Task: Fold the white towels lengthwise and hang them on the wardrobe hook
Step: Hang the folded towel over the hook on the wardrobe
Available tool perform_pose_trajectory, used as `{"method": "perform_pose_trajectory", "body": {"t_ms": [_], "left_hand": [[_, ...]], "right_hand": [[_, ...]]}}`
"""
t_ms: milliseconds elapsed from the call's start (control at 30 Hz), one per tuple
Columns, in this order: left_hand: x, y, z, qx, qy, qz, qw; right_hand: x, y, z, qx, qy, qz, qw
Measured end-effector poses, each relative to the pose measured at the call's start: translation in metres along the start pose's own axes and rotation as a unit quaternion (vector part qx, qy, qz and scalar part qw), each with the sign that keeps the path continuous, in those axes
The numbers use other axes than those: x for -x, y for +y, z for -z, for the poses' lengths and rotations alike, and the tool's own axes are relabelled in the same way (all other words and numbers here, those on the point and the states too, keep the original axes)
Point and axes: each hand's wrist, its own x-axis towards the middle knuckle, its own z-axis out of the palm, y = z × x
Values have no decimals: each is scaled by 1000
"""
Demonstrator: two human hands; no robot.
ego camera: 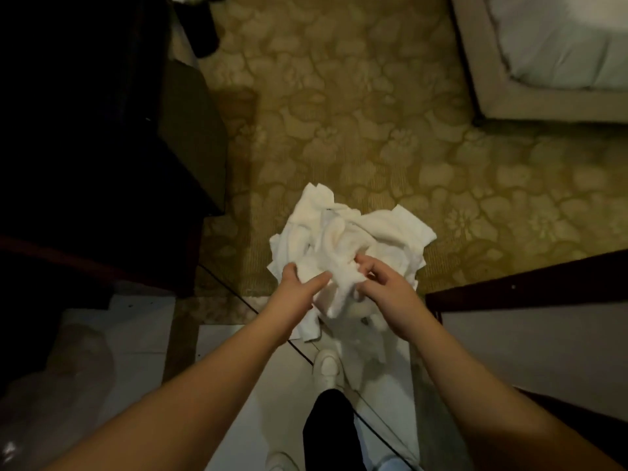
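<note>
Bare forearms reach forward and down from the camera, over a white shoe (327, 365) and a dark trouser leg (328, 433) below them. Both hands meet at a crumpled heap of white towels (343, 239), which bulges out just beyond the fingertips above the patterned carpet (373, 113). Left hand (299, 283) lies against the heap's near left side, fingers fairly straight, seemingly steadying it. Right hand (384, 294) has its fingers curled into a fold, pinching cloth, probably to find an edge and pull one towel free. Nothing is folded yet. No hook is visible; dark furniture (85, 130) stands left of the hands.
</note>
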Motion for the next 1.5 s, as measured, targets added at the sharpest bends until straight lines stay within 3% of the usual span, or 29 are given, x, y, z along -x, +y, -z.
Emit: {"method": "perform_pose_trajectory", "body": {"t_ms": [133, 233, 300, 367, 533, 667, 733, 867, 967, 1200, 1267, 1367, 1500], "left_hand": [[77, 34, 23, -179, 49, -133, 974], [139, 57, 47, -355, 143, -254, 888], [179, 74, 63, -406, 125, -322, 846], [220, 88, 79, -421, 79, -356, 831], [329, 89, 119, -284, 30, -382, 879], [412, 76, 140, -194, 13, -370, 908], [454, 67, 148, -150, 2, -376, 915], [536, 43, 155, -136, -11, -413, 900], [599, 13, 157, -149, 29, -432, 889], [725, -70, 169, -131, 121, -414, 892], [760, -90, 172, -120, 116, -401, 901], [814, -116, 167, -60, 78, -385, 917], [871, -148, 142, -169, 206, -362, 893]], "right_hand": [[65, -57, -16, 22, 4, 73, 997], [117, -100, -29, 56, 1, 122, 991], [154, -125, -41, 68, -1, 157, 985], [189, -148, -55, 73, -8, 185, 980], [273, -194, -84, 121, -68, 225, 964], [319, -231, -94, 55, -88, 256, 961], [341, -245, -95, 93, -76, 277, 953], [388, -248, -111, 216, -166, 230, 934], [432, -240, -127, 291, -159, 264, 906], [562, -250, -146, 315, -92, 405, 854], [603, -263, -156, 303, -86, 432, 845], [669, -275, -178, 328, -125, 450, 821], [745, -273, -225, 399, -181, 467, 768]]}}
